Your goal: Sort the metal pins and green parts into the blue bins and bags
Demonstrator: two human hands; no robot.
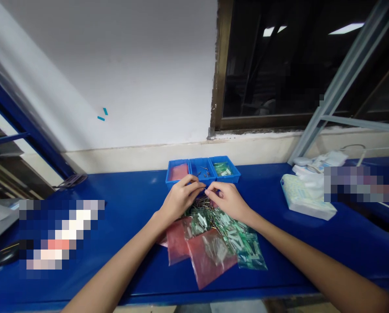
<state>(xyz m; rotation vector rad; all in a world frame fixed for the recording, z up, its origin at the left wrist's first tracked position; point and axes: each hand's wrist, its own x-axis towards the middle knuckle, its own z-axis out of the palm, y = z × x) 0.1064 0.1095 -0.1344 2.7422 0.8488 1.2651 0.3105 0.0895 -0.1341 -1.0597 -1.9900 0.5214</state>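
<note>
Head view | my left hand [180, 199] and right hand [228, 201] pinch, perhaps, one pin [204, 188] | loose grip may drop it among bags [214, 243]

Three small bins [202, 170] stand side by side at the back of the table [132, 204], close to the wall [132, 78]. Just before them lies a heap of small bags [214, 245], the left hand [180, 198] and right hand [229, 201] side by side over its far edge. A packet [307, 198], perhaps tissues, lies well right; a mouse [5, 255] far left.
</note>
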